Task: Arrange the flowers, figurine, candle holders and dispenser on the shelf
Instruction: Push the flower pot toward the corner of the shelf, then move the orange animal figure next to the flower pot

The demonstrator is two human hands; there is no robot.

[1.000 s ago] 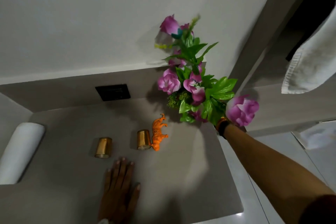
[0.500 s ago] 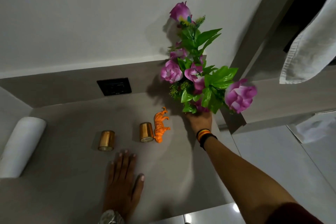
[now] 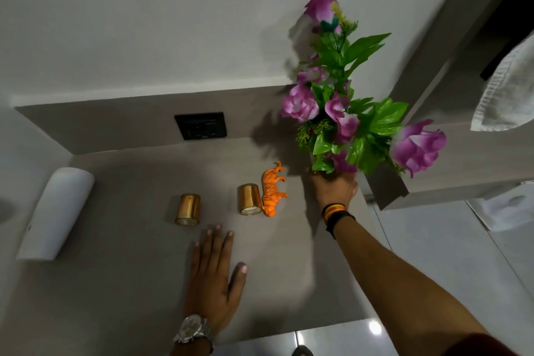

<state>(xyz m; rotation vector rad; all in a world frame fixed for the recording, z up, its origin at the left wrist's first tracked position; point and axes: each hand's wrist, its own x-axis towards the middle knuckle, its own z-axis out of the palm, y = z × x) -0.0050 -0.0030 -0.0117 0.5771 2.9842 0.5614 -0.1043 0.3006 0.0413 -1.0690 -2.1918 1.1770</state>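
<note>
A bunch of purple flowers with green leaves stands upright at the right end of the grey shelf. My right hand grips its base, which is hidden under the fingers. An orange tiger figurine stands just left of that hand. One gold candle holder touches the figurine's left side, and a second gold candle holder stands further left. My left hand lies flat and open on the shelf in front of the candle holders. A white cylindrical dispenser sits at the shelf's left end.
A black wall socket is set in the grey back panel behind the candle holders. A white towel hangs at the upper right. A grey ledge juts out right of the flowers. The shelf's front edge runs just below my left wrist.
My right hand has carried the flowers left and down onto the shelf's right end, beside the figurine. My left hand has stayed flat on the shelf.
</note>
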